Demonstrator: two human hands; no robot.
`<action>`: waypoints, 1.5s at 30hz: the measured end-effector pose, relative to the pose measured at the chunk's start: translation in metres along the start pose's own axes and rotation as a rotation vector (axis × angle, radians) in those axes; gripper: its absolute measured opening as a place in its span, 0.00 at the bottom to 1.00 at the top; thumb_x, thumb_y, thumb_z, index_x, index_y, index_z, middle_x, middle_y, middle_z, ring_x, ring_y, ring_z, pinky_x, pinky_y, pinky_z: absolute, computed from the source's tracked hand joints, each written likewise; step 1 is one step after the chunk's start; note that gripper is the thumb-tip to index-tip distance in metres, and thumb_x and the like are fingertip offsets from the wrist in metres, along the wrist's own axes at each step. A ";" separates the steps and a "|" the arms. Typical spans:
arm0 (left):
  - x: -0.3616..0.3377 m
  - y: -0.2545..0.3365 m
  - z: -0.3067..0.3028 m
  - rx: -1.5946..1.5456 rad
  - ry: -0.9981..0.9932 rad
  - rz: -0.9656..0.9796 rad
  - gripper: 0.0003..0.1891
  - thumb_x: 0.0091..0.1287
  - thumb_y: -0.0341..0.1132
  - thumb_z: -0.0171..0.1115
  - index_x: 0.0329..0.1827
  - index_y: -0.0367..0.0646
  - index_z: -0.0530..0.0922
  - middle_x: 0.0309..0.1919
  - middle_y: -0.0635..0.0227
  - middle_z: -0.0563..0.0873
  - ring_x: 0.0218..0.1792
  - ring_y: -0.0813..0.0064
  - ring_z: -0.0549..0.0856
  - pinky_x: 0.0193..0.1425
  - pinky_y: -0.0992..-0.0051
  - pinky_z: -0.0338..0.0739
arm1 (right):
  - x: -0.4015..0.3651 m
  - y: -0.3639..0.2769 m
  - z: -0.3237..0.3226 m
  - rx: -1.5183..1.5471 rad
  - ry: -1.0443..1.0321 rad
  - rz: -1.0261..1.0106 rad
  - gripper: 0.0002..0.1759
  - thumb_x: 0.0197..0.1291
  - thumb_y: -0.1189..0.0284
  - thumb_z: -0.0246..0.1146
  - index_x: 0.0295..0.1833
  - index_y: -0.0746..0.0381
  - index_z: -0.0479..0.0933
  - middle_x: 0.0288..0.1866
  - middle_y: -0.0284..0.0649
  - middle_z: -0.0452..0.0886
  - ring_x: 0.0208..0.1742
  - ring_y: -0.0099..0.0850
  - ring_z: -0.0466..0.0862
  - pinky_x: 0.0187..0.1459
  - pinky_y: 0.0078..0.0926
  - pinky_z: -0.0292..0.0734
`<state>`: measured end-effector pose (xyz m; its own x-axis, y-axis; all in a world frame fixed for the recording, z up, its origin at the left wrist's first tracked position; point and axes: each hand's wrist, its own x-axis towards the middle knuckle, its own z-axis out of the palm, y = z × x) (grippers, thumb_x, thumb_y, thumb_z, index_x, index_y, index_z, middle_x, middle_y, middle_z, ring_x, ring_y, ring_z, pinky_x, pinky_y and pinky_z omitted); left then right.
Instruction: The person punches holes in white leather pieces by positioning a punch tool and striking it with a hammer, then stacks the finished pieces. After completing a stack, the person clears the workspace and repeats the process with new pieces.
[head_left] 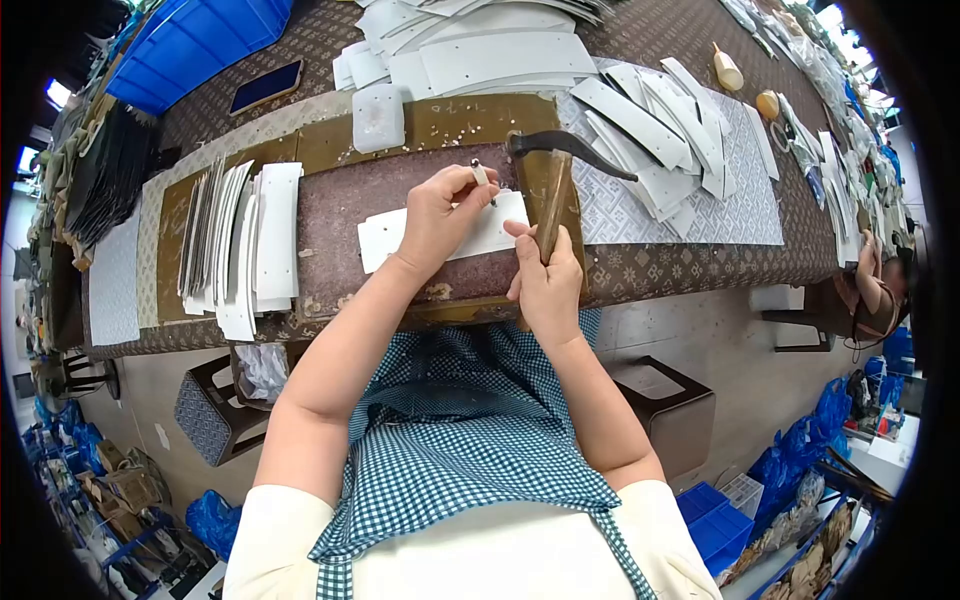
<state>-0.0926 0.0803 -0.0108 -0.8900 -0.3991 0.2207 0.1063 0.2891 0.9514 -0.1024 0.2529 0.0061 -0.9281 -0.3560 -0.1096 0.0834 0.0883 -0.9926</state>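
My left hand is closed around a small punch wrapped in pale material, held upright with its tip at the white strips. These strips lie in a small stack on a worn reddish board. In my right hand is the wooden handle of a hammer, whose dark, curved metal head is raised above the board's right end. To the left stands a row of white strips with small holes, partly on edge. My fingers hide part of the strips under the punch.
Piled white pieces lie at the back, with more strips to the right. A whitish block, a phone and a blue crate are at the back left. A stool stands below the table. Another person sits far right.
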 end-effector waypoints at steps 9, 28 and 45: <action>0.001 0.004 0.002 0.071 -0.013 0.060 0.06 0.68 0.29 0.68 0.43 0.35 0.86 0.42 0.69 0.89 0.37 0.85 0.82 0.42 0.81 0.78 | 0.002 0.003 -0.001 0.014 -0.010 -0.004 0.12 0.75 0.67 0.58 0.50 0.67 0.71 0.50 0.45 0.87 0.16 0.21 0.77 0.19 0.19 0.72; 0.005 -0.006 0.005 0.324 -0.011 0.348 0.06 0.63 0.28 0.71 0.41 0.39 0.86 0.37 0.64 0.89 0.37 0.70 0.89 0.43 0.73 0.84 | 0.000 -0.139 -0.053 -0.018 -0.148 -0.431 0.12 0.73 0.68 0.63 0.47 0.66 0.73 0.28 0.34 0.82 0.17 0.13 0.71 0.18 0.13 0.63; 0.006 -0.008 0.007 0.333 -0.018 0.331 0.06 0.64 0.31 0.70 0.42 0.40 0.87 0.34 0.63 0.87 0.34 0.66 0.87 0.40 0.71 0.81 | -0.007 -0.193 -0.052 -0.111 -0.138 -0.705 0.15 0.73 0.63 0.62 0.45 0.64 0.72 0.23 0.31 0.71 0.16 0.16 0.66 0.18 0.15 0.60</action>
<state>-0.1014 0.0813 -0.0189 -0.8401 -0.2245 0.4938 0.2398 0.6629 0.7093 -0.1306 0.2864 0.2008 -0.6924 -0.4766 0.5417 -0.5622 -0.1141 -0.8191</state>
